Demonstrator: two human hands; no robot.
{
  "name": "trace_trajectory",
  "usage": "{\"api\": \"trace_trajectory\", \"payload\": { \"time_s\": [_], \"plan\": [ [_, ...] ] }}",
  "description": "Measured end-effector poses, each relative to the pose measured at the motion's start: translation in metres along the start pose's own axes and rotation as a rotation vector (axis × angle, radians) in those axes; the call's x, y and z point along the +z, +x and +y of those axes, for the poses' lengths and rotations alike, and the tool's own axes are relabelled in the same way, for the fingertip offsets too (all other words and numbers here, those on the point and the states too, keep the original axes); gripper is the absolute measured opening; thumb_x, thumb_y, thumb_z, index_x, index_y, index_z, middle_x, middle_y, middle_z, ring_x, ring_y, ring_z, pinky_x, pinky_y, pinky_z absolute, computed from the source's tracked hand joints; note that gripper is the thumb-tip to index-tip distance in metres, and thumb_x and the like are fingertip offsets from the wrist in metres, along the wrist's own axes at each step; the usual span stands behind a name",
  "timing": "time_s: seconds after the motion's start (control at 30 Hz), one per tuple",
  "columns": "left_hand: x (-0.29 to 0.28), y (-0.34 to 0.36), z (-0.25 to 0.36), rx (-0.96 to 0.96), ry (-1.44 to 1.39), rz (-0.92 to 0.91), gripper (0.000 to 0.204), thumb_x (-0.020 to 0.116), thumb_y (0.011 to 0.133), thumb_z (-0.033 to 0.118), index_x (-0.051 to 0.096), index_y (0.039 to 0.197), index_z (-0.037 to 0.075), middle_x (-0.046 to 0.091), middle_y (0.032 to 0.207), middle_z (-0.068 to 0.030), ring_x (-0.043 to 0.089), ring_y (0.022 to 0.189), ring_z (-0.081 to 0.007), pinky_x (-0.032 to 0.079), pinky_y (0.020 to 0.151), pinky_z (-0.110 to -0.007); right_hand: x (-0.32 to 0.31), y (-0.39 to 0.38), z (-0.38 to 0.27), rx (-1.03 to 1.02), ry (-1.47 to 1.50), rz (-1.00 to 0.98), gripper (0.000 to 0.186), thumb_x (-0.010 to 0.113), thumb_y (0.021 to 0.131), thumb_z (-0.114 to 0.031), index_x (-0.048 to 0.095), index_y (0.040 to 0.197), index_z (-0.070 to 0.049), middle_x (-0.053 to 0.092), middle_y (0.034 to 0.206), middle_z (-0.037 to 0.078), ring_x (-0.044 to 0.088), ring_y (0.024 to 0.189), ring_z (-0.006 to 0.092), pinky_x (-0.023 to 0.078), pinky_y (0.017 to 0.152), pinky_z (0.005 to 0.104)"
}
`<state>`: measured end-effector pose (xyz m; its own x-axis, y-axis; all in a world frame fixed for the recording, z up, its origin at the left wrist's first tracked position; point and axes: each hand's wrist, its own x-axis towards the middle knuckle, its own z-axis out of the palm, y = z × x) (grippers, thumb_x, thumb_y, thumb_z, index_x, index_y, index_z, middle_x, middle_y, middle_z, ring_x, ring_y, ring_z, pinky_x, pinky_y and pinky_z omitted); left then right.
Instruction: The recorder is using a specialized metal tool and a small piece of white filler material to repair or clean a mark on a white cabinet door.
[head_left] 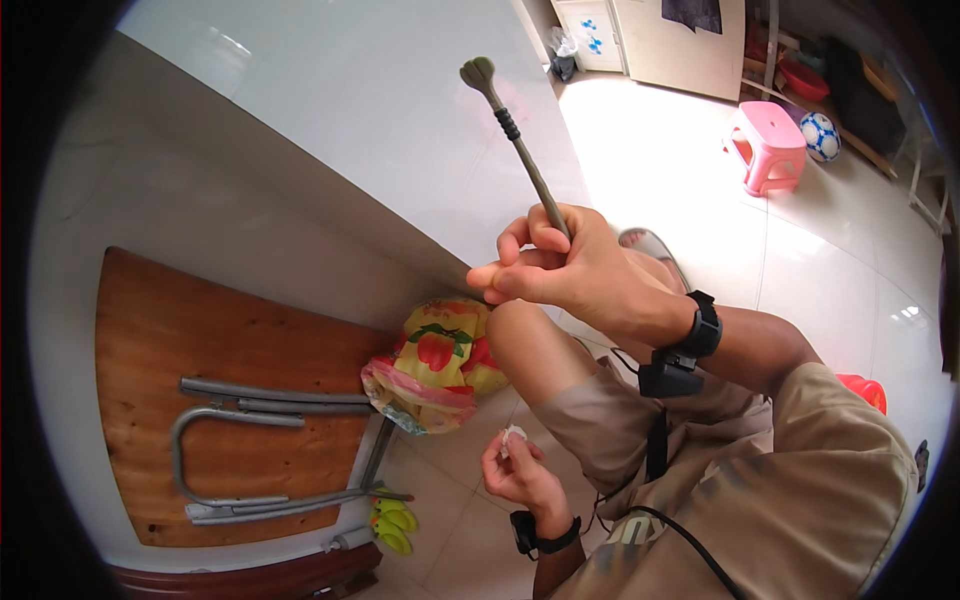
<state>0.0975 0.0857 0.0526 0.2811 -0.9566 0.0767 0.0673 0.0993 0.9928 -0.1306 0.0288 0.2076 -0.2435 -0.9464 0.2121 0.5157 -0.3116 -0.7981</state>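
Observation:
My right hand (565,262) is raised in the upper middle, with its fingers closed round the lower end of a slim olive-green stick (535,172). The stick slants up and to the left; it has a lobed, paw-like head and dark rings below that head. Lower down, my left hand (522,472) pinches a small crumpled white tissue (513,434) between thumb and fingers. The two hands are well apart. Both wrists carry black strapped devices. My bent knee lies just below the right hand.
A plastic bag with fruit print (432,355) stands by the white wall (330,90). Left of it leans a wooden folding tabletop (240,335) with grey metal legs, near yellow-green slippers (394,523). A pink stool (768,140) and a blue-white ball (821,137) are at the upper right.

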Motion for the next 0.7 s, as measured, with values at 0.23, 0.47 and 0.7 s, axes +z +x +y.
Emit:
{"api": "trace_trajectory", "payload": {
  "time_s": [0.23,0.47,0.7],
  "plan": [
    [0.009,-0.010,-0.008,-0.026,-0.039,0.021,0.014,0.067,0.093,0.003,0.062,0.104,-0.004,0.065,0.080,-0.0108,0.056,0.059,-0.0118,0.046,0.049,-0.026,-0.005,0.009,-0.005,-0.058,0.056,-0.050,0.046,0.077,0.085,0.002,0.035,0.072,-0.013,0.062,0.090,0.008,0.075,0.089,0.0202,0.060,0.072,0.0279],
    [0.039,-0.021,-0.006,-0.035,0.015,0.034,0.013,0.066,0.093,0.001,0.063,0.104,-0.005,0.065,0.077,-0.0114,0.055,0.056,-0.0116,0.045,0.047,-0.026,-0.026,0.029,-0.008,-0.137,0.145,-0.116,0.049,0.074,0.084,0.007,0.031,0.074,-0.013,0.055,0.095,0.008,0.075,0.096,0.0267,0.064,0.070,0.0292],
    [0.066,-0.041,-0.003,-0.013,0.034,0.091,0.012,0.067,0.092,0.000,0.063,0.102,-0.005,0.065,0.080,-0.0123,0.057,0.057,-0.0119,0.046,0.049,-0.025,-0.039,0.050,-0.020,-0.095,0.159,-0.130,0.049,0.074,0.083,0.007,0.030,0.075,-0.014,0.052,0.092,0.006,0.076,0.094,0.0268,0.063,0.067,0.0289]
  ]
}}
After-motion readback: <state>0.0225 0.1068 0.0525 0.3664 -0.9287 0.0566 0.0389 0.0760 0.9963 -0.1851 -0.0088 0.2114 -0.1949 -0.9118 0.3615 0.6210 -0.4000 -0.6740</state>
